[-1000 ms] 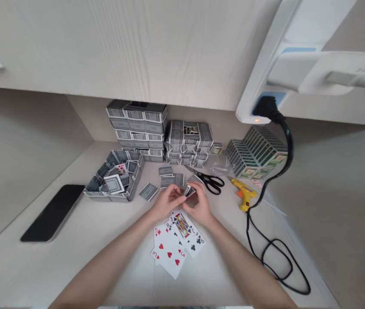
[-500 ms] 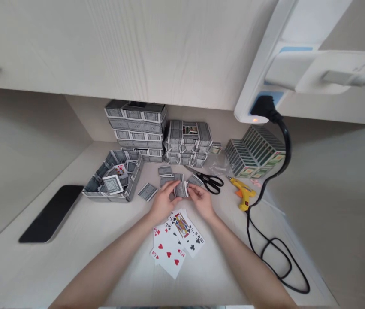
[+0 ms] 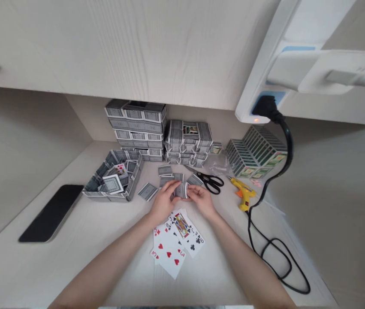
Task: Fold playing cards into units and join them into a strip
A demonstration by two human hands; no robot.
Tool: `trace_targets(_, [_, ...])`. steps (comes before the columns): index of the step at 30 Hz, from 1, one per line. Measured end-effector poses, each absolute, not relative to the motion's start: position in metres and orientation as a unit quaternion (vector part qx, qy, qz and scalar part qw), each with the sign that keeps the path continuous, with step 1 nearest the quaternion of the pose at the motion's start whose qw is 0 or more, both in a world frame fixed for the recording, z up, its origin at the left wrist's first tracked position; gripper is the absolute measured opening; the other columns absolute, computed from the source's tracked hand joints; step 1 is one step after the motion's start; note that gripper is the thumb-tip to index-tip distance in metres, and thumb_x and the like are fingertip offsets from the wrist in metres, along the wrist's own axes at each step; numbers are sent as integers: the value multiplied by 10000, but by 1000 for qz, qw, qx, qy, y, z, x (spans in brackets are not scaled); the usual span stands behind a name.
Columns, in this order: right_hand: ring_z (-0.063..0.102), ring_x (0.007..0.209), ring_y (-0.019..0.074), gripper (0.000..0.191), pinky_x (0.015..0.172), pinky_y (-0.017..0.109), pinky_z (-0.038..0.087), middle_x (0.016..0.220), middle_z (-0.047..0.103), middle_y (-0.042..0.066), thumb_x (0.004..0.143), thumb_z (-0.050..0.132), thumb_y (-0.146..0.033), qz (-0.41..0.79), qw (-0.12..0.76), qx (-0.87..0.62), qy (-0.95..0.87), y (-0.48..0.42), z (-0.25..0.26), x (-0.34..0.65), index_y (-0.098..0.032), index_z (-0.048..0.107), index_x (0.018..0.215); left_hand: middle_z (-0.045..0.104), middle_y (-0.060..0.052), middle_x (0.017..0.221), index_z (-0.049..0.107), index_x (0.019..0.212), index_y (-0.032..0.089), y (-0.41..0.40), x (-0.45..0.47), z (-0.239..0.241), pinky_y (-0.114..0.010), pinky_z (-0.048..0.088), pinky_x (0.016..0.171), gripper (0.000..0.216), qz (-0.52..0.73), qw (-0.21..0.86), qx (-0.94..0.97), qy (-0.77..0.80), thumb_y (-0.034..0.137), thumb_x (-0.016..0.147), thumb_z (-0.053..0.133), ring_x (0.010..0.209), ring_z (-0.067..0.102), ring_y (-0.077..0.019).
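Between my two hands is a folded playing card (image 3: 181, 190) with a grey patterned back. My left hand (image 3: 165, 200) grips it from the left, thumb below and fingers above. My right hand (image 3: 200, 199) pinches its right edge. Just behind lie several grey-backed folded cards, one of them a card (image 3: 148, 192) to the left. In front of my hands, several face-up playing cards (image 3: 168, 253) overlap on the desk, with a three of hearts and a jack among them. Part of the held card is hidden by my fingers.
A tray made of cards (image 3: 134, 182) holds loose cards on the left, beside a black phone (image 3: 52, 213). Card-built boxes (image 3: 139, 126) are stacked at the back. To the right are black scissors (image 3: 212, 183), a yellow glue gun (image 3: 244, 193) and its looped black cord (image 3: 267, 253).
My right fingers have shifted slightly along the right edge of the folded card. My left hand stays nearly still, and the things on the desk have not moved.
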State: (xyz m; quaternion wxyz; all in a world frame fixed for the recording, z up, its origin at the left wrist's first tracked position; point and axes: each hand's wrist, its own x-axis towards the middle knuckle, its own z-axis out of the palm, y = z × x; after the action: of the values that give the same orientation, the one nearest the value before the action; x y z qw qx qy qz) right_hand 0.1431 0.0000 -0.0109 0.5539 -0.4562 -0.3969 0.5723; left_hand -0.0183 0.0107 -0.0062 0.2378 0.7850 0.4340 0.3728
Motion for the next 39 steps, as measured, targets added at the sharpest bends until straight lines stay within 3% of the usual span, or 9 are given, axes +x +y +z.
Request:
trace_targets(8, [565, 528, 134, 299, 557, 328, 548, 593, 595, -28, 523, 758, -372, 559, 549, -476, -399, 1, -12, 146, -175, 576, 656, 473, -33, 1246, 460, 1212, 264, 10, -19, -6, -380, 382, 992, 557, 382, 242, 794, 407, 51, 705, 547, 1163, 443, -198])
trace_targets(18, [544, 486, 135, 293, 480, 302, 519, 557, 565, -25, 595, 694, -431, 503, 549, -502, -440, -1, -13, 142, -195, 522, 593, 486, -28, 1241, 474, 1199, 265, 8, -18, -2, -386, 374, 999, 546, 374, 245, 799, 402, 55, 700, 547, 1158, 450, -199])
trace_targets(24, [522, 395, 122, 318, 362, 254, 427, 554, 561, -23, 643, 651, -480, 463, 540, -529, -463, -1, -21, 142, -199, 502, 640, 467, -40, 1245, 461, 1203, 256, 6, -18, -1, -377, 360, 1005, 528, 366, 241, 804, 403, 117, 711, 592, 1167, 432, -200])
trace_targets(30, [552, 404, 149, 368, 390, 278, 462, 493, 572, -13, 736, 517, -569, 505, 528, -503, -462, -5, -15, 142, -201, 526, 754, 467, -52, 1209, 452, 1207, 265, 7, -17, -3, -383, 381, 974, 515, 379, 236, 789, 422, 187, 726, 617, 1139, 454, -207])
trace_targets(34, [568, 439, 136, 403, 427, 268, 486, 624, 627, -12, 649, 660, -475, 522, 516, -482, -478, -8, -13, 138, -205, 504, 903, 477, -57, 1197, 462, 1204, 260, 9, -18, -7, -379, 401, 952, 508, 394, 221, 781, 431, 205, 726, 623, 1121, 471, -209])
trace_targets(39, [552, 423, 114, 373, 423, 250, 468, 665, 637, -9, 641, 680, -411, 523, 505, -476, -495, -9, -16, 136, -203, 495, 889, 495, -53, 1203, 480, 1198, 257, 9, -18, -11, -374, 407, 954, 491, 393, 198, 785, 435, 208, 729, 618, 1109, 489, -206])
